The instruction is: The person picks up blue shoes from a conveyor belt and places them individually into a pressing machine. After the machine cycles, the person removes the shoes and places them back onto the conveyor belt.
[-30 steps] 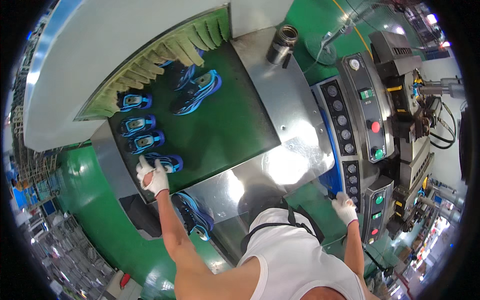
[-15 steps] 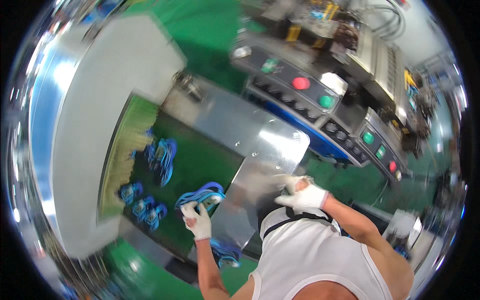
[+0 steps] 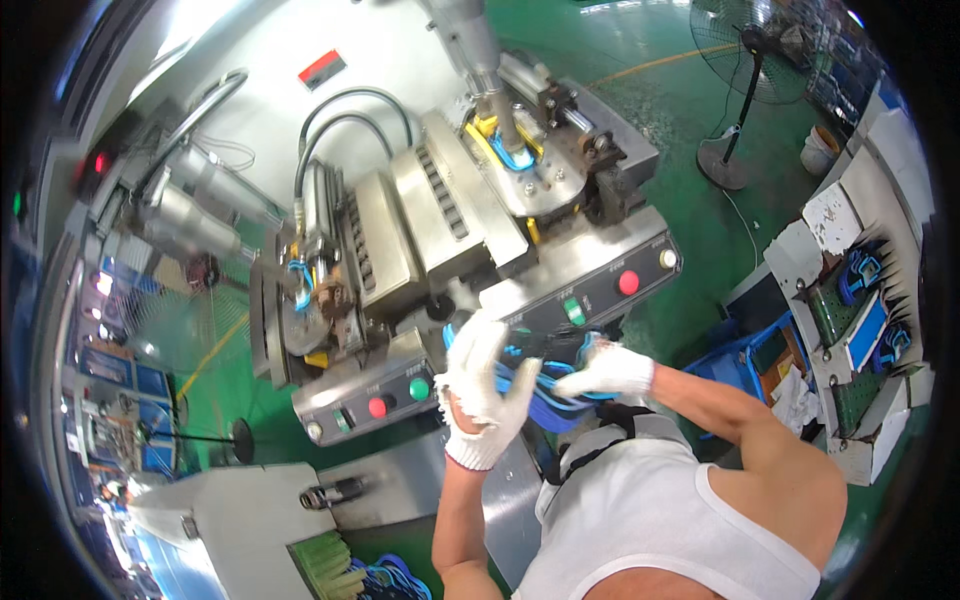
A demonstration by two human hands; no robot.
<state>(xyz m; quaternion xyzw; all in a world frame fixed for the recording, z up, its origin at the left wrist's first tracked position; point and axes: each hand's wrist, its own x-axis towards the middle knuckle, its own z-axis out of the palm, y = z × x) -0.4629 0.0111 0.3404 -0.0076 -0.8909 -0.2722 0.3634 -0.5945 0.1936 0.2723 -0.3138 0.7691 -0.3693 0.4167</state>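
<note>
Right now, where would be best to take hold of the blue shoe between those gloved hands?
I'd probably hold the blue shoe by its two ends, one hand from each side: it seems long and lies crosswise between the left hand and the right hand, its middle showing between them.

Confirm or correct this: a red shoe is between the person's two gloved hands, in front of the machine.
The colour is wrong: the head view shows a blue shoe between the gloved left hand and right hand, in front of the machine.
</note>
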